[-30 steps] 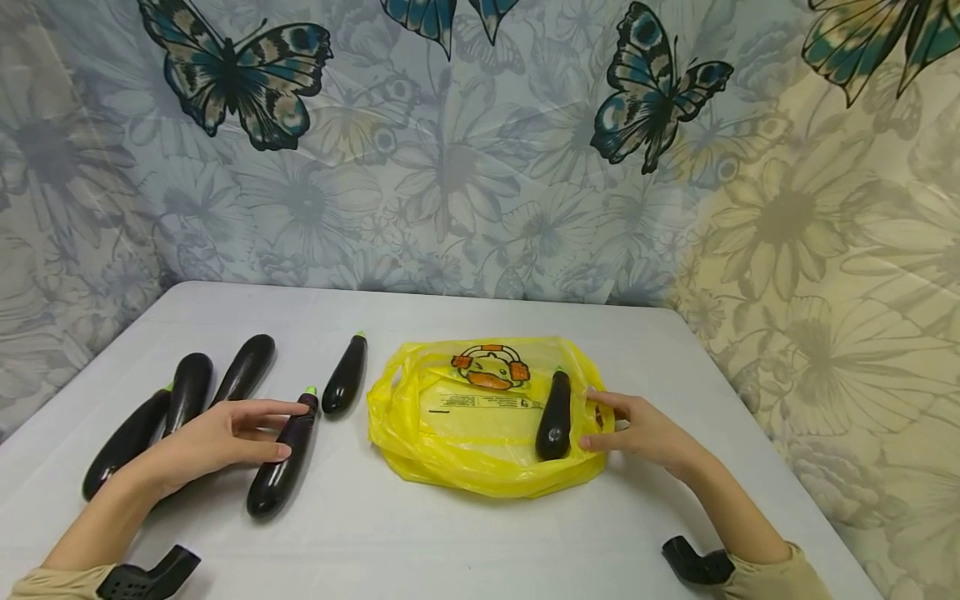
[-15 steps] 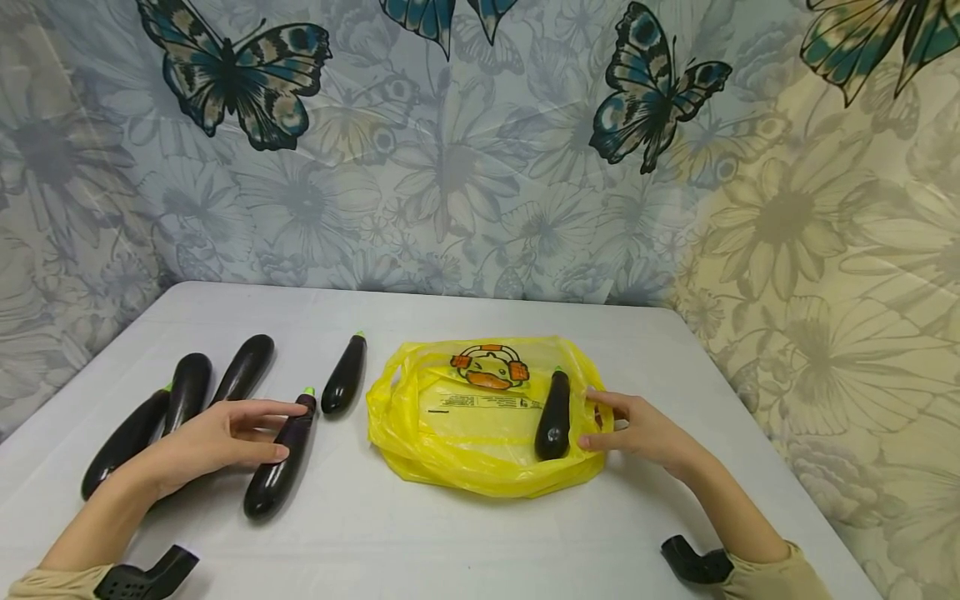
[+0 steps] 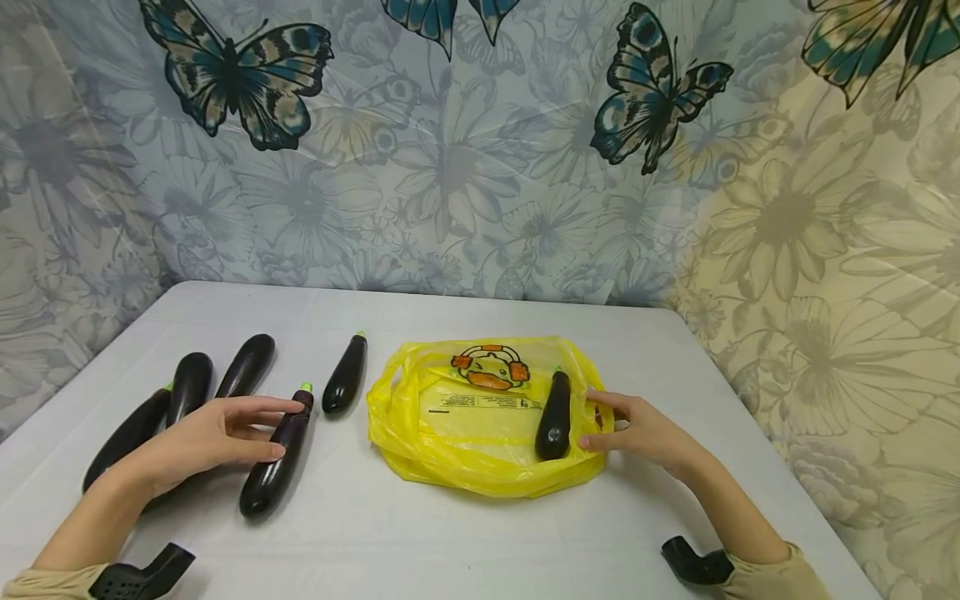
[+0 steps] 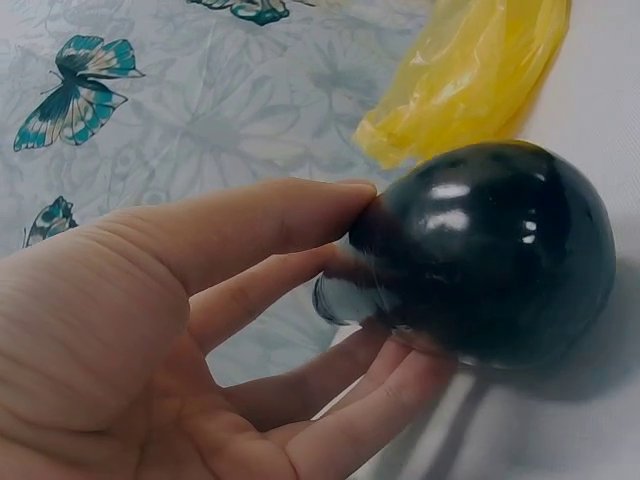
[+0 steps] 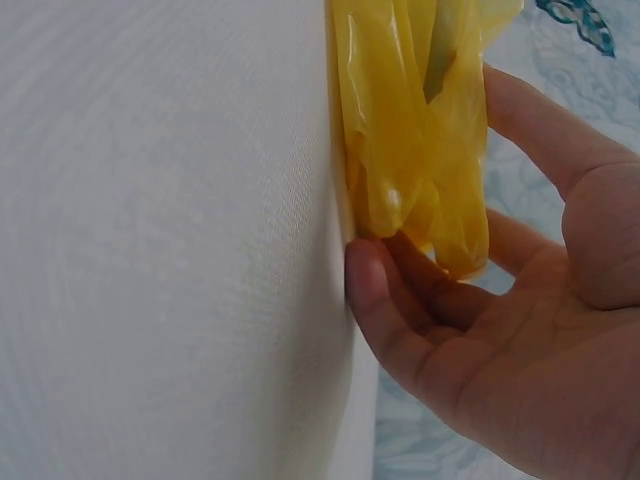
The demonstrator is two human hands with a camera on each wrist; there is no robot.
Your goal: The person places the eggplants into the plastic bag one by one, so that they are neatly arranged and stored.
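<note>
My left hand (image 3: 210, 446) grips a dark eggplant (image 3: 273, 467) with the thumb on its near side and the fingers on the far side. In the left wrist view the rounded end of this eggplant (image 4: 490, 260) faces the camera, and its stem end is hidden. On the right, my right hand (image 3: 645, 433) holds the right edge of a yellow plastic bag (image 3: 480, 462), thumb and fingers around the bunched plastic. The same bag (image 5: 410, 120) hangs between the digits in the right wrist view. One eggplant (image 3: 555, 417) lies on the bag's right part.
Several eggplants lie at the left, among them one eggplant (image 3: 191, 387) partly behind the left hand. A smaller eggplant (image 3: 345, 377) sits between that hand and the bag. The white table (image 3: 465, 550) ends against a butterfly-patterned cloth (image 3: 465, 208). Each wrist wears a black device (image 3: 697, 562).
My left hand has shifted slightly left, and the gripped eggplant has moved a little with it. The right hand and the bag look unmoved.
</note>
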